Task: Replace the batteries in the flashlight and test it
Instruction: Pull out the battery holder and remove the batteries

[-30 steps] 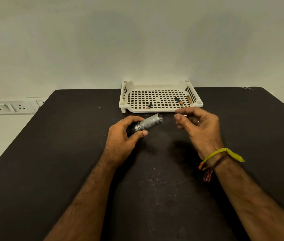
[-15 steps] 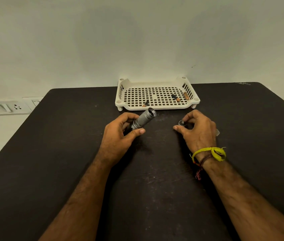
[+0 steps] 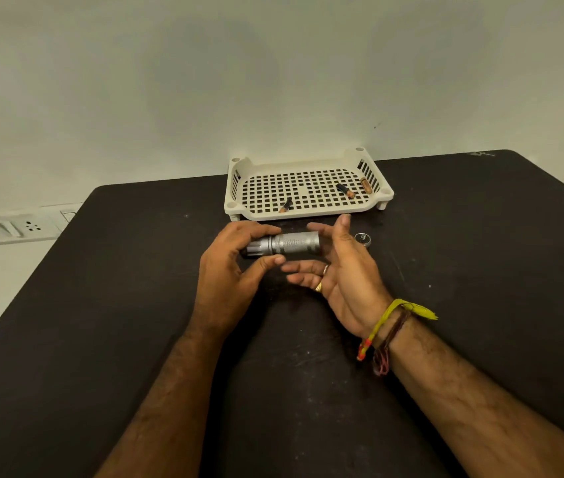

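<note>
Holding a silver flashlight point(image 3: 284, 243) level above a dark table point(image 3: 101, 305), lens end tucked into the left hand point(image 3: 235, 270), which is curled round the head with thumb below and fingers over the top. Open tail end pointing toward the right hand point(image 3: 339, 270), spread flat, palm turned up and inward, cupped just beside that opening and gripping nothing. Unscrewed tail cap point(image 3: 363, 239) lying on the table just right of the right hand, spring side up. White slotted plastic tray point(image 3: 308, 212) sitting beyond the hands near the wall, with three small batteries on its grid: one point(image 3: 285, 205) near the front, two point(image 3: 345, 190) point(image 3: 365, 185) toward the right side.

Judged as the emptying step: tipping old cells out into the waiting palm. Best done by tilting the tail end downward slowly, keeping the palm close under the opening so nothing rolls off the table, and giving a light tap if anything sticks. Worth keeping old cells apart from those in the tray, and noting polarity before reloading. Contents of the barrel not visible.
</note>
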